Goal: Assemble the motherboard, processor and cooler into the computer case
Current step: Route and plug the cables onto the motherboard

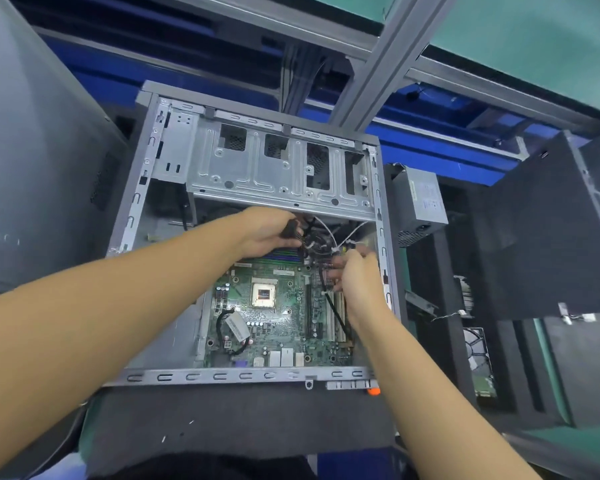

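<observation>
No text, brand or number can be read. A pale printed label is seen on the side of the grey power supply at the right of the case, but its lines are too small and blurred to be made out. A grey tag is wrapped on a black cable over the motherboard, and white sticker strips are seen near the board's far edge; their print is illegible. Faint marks are seen on the grey panel at the left, and they cannot be deciphered.
</observation>
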Action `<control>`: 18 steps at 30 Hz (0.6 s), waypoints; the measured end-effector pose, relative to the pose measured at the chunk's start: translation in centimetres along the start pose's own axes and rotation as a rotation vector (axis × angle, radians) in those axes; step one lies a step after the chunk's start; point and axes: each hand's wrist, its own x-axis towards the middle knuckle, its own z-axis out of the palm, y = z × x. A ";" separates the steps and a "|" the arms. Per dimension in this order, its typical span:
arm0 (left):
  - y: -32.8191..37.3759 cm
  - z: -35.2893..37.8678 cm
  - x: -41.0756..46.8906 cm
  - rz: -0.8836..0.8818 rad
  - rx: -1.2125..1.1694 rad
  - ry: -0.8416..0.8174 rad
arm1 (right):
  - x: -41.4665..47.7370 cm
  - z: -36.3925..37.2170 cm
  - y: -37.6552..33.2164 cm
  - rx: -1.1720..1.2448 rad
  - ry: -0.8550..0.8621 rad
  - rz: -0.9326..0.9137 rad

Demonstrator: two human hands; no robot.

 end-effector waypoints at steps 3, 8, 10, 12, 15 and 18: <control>0.2 -0.4 0.2 -0.007 -0.131 -0.035 | -1.1 0.1 0.5 -0.201 -0.023 -0.239; 1.1 -1.1 0.7 -0.019 -0.461 -0.045 | -0.9 1.5 0.9 -0.857 -0.045 -0.556; 1.1 -1.7 1.3 -0.093 -0.540 -0.050 | -0.1 2.3 0.2 -0.961 0.038 -0.643; 1.1 -2.6 1.6 -0.085 0.028 0.037 | 0.8 2.8 -0.5 -1.082 0.118 -0.708; 0.9 -4.2 1.3 -0.072 0.978 0.229 | 1.8 3.2 -1.4 -0.993 0.217 -0.601; 1.4 -4.2 1.4 -0.082 1.100 0.169 | 2.5 3.8 -2.0 -0.864 0.263 -0.439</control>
